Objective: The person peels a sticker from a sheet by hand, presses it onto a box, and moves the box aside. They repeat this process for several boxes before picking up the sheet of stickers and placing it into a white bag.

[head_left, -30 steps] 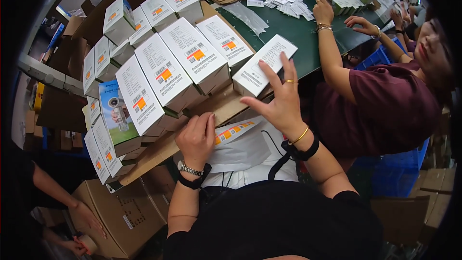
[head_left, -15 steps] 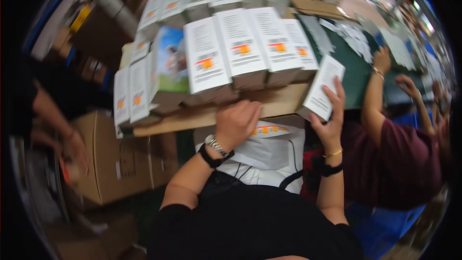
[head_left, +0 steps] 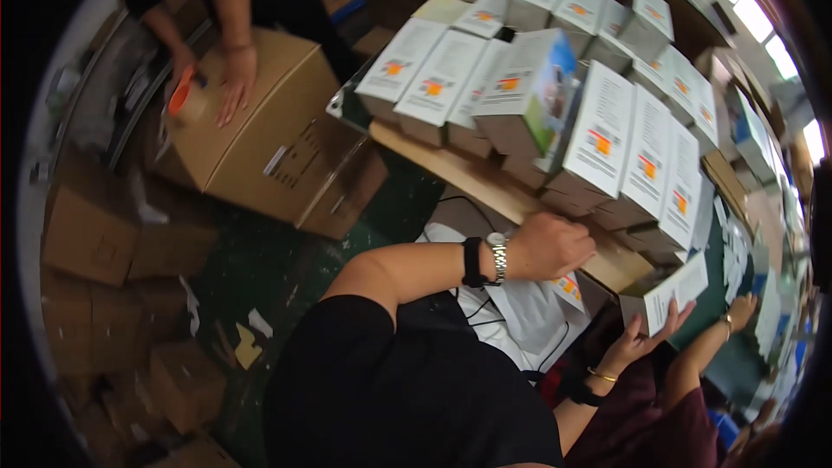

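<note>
My right hand (head_left: 652, 338) grips a white carton box (head_left: 679, 288), tilted, beside the end of the box rows. My left hand (head_left: 550, 247), with a watch and black band at the wrist, is curled closed at the edge of a wooden board (head_left: 468, 175). Whatever its fingers may hold is hidden. Just below it, a sheet with orange stickers (head_left: 569, 288) lies on white sheeting (head_left: 526, 319). Over the board stand rows of white boxes (head_left: 598, 152) with orange stickers; one box (head_left: 520, 91) shows a coloured picture side.
At the left, another person's hands (head_left: 236, 82) rest on a large brown carton (head_left: 269, 130), by an orange tape dispenser (head_left: 180, 97). More cartons (head_left: 91, 234) are stacked at the lower left. Another worker's arm (head_left: 706, 342) reaches over the green table (head_left: 724, 368) at the right.
My view has swung left, so the boxes and my hands appear further right. The other person's hands and the large carton show more fully. My right hand still holds its box, now tilted differently.
</note>
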Demonstrator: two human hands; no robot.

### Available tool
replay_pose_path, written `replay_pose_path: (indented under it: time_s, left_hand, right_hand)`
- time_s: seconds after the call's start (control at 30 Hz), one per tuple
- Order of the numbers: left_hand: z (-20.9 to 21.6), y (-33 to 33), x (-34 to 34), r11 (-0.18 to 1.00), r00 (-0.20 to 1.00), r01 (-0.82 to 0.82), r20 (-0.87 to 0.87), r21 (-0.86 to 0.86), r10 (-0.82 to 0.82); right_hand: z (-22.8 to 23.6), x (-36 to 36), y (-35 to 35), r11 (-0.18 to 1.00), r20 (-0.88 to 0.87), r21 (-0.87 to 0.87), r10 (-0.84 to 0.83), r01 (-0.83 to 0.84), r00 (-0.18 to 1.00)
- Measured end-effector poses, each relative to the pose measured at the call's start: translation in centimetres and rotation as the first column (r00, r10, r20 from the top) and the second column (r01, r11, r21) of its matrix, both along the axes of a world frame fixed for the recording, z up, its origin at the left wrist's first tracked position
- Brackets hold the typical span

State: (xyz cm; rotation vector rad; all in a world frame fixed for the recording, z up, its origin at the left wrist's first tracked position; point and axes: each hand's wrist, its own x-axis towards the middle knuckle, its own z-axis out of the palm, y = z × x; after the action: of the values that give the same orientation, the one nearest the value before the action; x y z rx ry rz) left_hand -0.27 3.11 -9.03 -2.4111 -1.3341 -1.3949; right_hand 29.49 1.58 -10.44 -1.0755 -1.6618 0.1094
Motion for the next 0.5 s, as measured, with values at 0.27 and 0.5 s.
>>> replay_pose_path:
  time_s: [0.27, 0.5]
  left_hand:
    - [-0.34, -0.23, -0.41, 1.0, 1.0, -0.009, 0.014, -0.027, 0.009]
    - [-0.62, -0.12, -0.13, 0.999, 1.0, -0.003, 0.024, -0.033, 0.004]
  right_hand:
    - [-0.44, -0.29, 0.91, 0.999, 0.024, 0.051, -0.011, 0.01, 1.0]
    - [-0.41, -0.22, 0.71, 0.999, 0.027, 0.041, -0.036, 0.035, 0.999]
